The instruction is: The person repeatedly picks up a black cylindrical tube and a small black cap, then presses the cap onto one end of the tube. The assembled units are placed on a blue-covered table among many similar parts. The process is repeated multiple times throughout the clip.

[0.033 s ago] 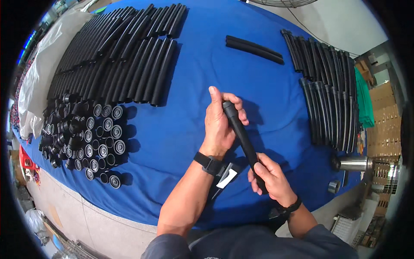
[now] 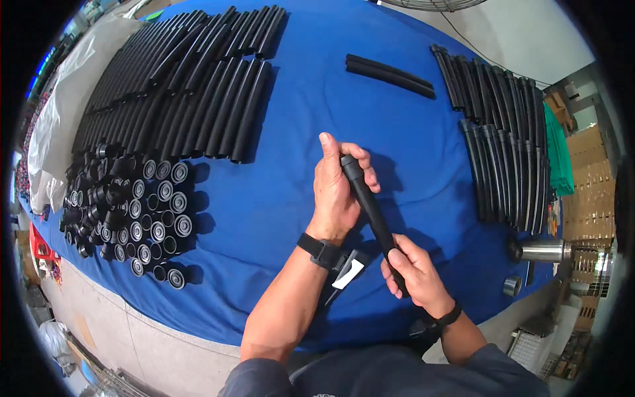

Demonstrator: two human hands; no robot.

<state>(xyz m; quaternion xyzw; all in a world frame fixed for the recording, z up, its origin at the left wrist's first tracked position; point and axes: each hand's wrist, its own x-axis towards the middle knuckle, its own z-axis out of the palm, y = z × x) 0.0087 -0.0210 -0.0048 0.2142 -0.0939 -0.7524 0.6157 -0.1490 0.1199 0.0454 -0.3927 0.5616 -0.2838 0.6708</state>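
A black tube (image 2: 377, 215) with a wider collar (image 2: 352, 169) at its upper end slants between my hands. My left hand (image 2: 336, 188) cups that collared end, its fingers curled behind and around it and its thumb sticking up, off the tube. Lower down, my right hand (image 2: 418, 274) grips the tube with the thumb laid along it. The palm side of the left fingers is partly hidden by the tube.
Rows of plain black tubes (image 2: 225, 109) lie at left on the blue cloth (image 2: 297, 132), with black round caps (image 2: 157, 231) nearer me. Two tubes (image 2: 390, 76) lie far off. Collared tubes (image 2: 503, 149) fill the right side, near a metal cylinder (image 2: 542, 251).
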